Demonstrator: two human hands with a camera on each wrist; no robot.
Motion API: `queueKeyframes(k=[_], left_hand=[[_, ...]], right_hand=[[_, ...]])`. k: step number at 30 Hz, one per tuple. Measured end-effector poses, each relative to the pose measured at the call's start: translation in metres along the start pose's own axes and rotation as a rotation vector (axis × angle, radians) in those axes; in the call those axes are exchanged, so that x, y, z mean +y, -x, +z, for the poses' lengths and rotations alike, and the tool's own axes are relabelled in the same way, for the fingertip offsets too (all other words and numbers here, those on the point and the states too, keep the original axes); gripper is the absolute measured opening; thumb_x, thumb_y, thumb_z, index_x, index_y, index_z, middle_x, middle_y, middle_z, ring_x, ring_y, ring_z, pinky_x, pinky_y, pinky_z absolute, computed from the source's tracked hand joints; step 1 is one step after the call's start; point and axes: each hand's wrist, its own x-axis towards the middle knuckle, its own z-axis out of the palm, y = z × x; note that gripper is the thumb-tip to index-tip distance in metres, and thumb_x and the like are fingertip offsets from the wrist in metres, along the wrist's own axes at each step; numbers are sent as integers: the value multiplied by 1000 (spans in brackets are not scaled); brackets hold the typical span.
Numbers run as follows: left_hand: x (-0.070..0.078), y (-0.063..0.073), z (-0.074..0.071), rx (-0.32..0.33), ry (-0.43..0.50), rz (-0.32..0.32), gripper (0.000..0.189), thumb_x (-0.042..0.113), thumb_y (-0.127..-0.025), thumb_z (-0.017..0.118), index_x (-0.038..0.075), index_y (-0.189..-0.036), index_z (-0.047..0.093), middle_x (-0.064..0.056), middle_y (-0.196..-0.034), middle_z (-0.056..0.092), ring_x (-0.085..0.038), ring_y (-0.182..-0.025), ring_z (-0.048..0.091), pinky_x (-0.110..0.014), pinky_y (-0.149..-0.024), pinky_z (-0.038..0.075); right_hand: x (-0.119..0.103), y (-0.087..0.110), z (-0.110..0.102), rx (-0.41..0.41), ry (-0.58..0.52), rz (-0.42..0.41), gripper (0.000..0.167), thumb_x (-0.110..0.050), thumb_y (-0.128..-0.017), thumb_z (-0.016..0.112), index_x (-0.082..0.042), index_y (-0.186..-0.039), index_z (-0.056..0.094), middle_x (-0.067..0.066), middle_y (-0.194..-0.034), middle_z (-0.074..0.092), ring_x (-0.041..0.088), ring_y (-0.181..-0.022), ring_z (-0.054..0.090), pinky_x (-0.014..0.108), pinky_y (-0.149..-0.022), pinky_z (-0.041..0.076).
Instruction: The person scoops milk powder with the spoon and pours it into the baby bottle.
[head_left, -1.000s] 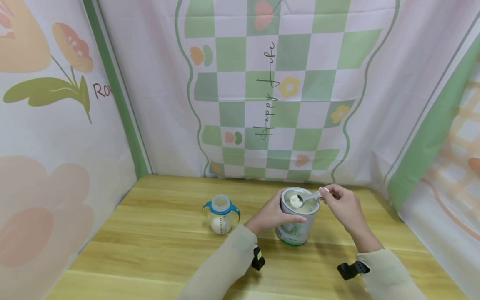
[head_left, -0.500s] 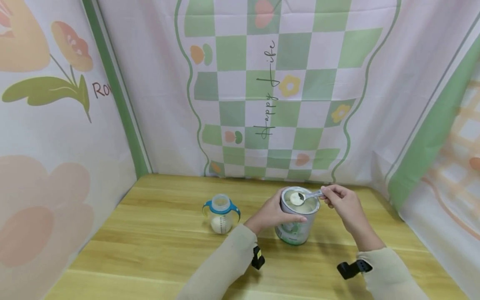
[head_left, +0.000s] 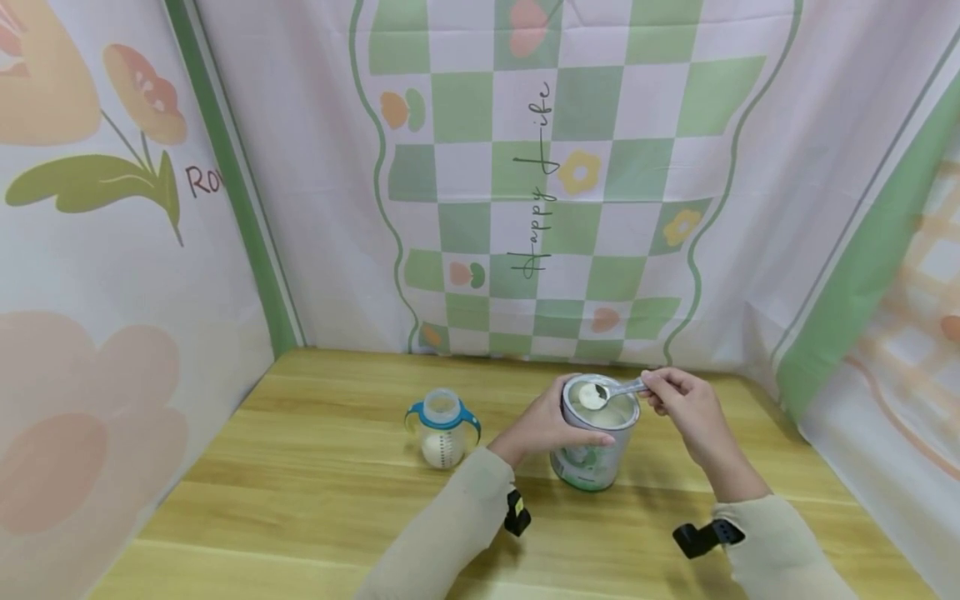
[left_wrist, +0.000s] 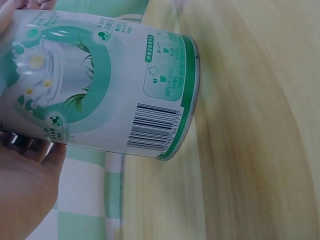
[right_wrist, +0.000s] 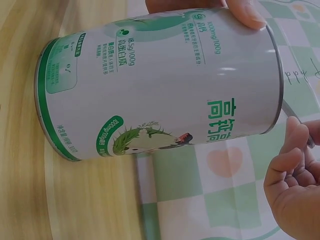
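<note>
My left hand (head_left: 546, 427) grips an open white and green milk powder can (head_left: 591, 467) near its top, thumb across the front. The can stands tilted a little on the table. My right hand (head_left: 690, 412) pinches the handle of a spoon (head_left: 628, 387). The spoon's bowl lies over the can's mouth, heaped with pale powder. In the left wrist view the can's barcode side (left_wrist: 152, 125) shows, the fingers (left_wrist: 30, 150) curled around it. From the right wrist view, the can (right_wrist: 165, 90) hides the spoon's bowl and only a bit of its handle shows.
A baby bottle (head_left: 441, 446) with blue handles and no lid stands on the wooden table (head_left: 300, 483) left of the can, pale powder inside it. A printed curtain (head_left: 517, 217) hangs behind the table's far edge, with more cloth at both sides.
The spoon's bowl has shifted slightly inside the can's mouth and turned a little, and the right hand has moved slightly with it. The left hand, can and bottle stay put.
</note>
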Motion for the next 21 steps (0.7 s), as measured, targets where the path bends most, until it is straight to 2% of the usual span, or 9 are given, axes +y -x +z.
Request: queueKeyframes(k=[8, 14, 21], left_hand=[[2, 0, -1, -13, -1, 12, 85, 32, -78, 89, 29, -146, 38, 14, -130, 50, -4, -113, 54, -31, -96, 46], [3, 1, 0, -20, -6, 20, 84, 31, -78, 89, 29, -145, 38, 14, -129, 51, -5, -113, 54, -31, -96, 46], [3, 1, -4, -19, -25, 21, 88, 34, -79, 88, 28, -149, 37, 13, -132, 50, -17, -122, 53, -35, -99, 44]], right_hand=[[-1, 0, 1, -11, -55, -1, 43, -29, -103, 59, 13, -112, 59, -4, -85, 65, 8, -74, 57, 20, -66, 51], [-3, 0, 1, -15, -52, -15, 43, -29, -104, 58, 13, -112, 59, -7, -83, 64, 10, -75, 57, 20, -66, 51], [-11, 1, 3, -11, -59, -60, 41, -27, -103, 60, 14, -106, 61, -4, -81, 65, 9, -72, 57, 21, -64, 52]])
